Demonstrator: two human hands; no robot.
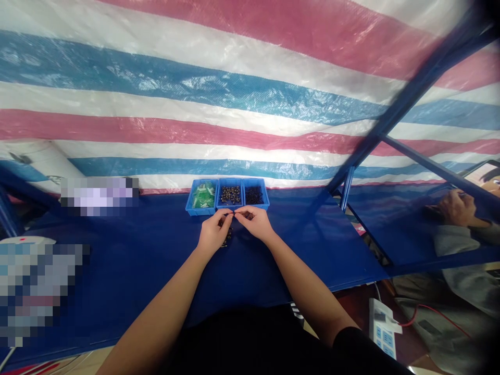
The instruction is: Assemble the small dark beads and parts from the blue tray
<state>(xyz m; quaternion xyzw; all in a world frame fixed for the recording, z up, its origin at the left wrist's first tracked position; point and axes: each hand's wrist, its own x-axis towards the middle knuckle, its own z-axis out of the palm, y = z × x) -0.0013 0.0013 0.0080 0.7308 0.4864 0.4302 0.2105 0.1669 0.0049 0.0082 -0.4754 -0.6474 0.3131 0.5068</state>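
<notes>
Just in front of three blue bins, my left hand (214,229) and my right hand (254,221) meet with fingertips pinched together. Between them is a tiny dark piece (233,213), too small to name. Beneath my left hand, a small pile of brass-coloured and dark parts (227,239) lies on the blue table (156,250), partly hidden by the fingers. The left bin (200,211) contains green and clear small pieces (203,194). In the middle bin are brass-and-dark small metal parts (230,195); the right bin holds small black parts (254,195).
A striped plastic sheet (203,120) hangs behind the table. Blurred-out items (99,195) are at the left. A blue metal frame (367,140) rises on the right, beyond which another person's hand (458,207) shows. A white power strip (383,328) is below the right edge.
</notes>
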